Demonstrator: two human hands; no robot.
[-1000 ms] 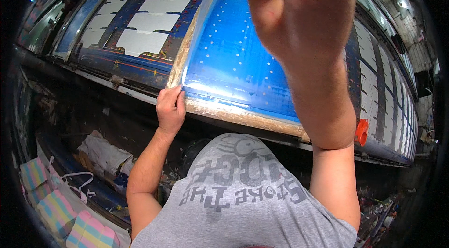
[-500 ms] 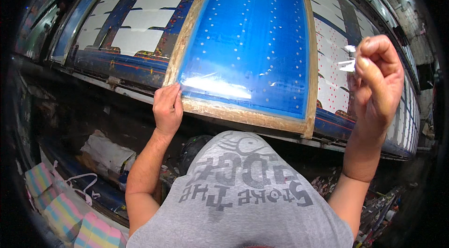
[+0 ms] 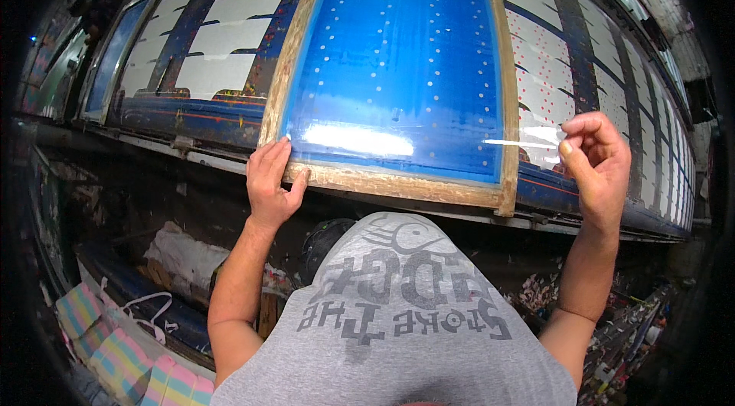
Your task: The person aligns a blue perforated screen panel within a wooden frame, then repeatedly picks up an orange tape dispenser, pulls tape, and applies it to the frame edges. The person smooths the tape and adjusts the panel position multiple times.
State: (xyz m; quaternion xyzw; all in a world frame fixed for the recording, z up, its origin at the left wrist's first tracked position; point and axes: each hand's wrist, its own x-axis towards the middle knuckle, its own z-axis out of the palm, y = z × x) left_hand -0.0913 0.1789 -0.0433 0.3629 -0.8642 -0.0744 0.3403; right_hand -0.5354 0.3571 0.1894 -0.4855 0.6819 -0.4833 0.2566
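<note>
A screen-printing frame (image 3: 413,190) of worn wood, with blue mesh (image 3: 398,61) and rows of pale dots, lies on the printing table before me. At its near left corner, my left hand (image 3: 269,184) grips the wood, fingers over the left bar and thumb over the near bar. My right hand (image 3: 597,165) is raised to the right of the frame, pinching a thin, clear-and-white strip (image 3: 524,143) between thumb and fingers. It looks like tape or film. Its free end reaches left over the frame's right bar; whether it touches the mesh, I cannot tell.
White cut pieces (image 3: 222,65) lie in rows on the table, left and right. Those beside the frame's right bar carry red dots (image 3: 540,61). Another blue screen (image 3: 107,69) stands far left. Pastel striped bundles (image 3: 122,360) and crumpled white cloth (image 3: 184,253) lie below the table edge.
My right hand has come down and a little left, and the strip now stretches out sideways toward the mesh. My left hand stays at the corner, its thumb now spread along the near bar.
</note>
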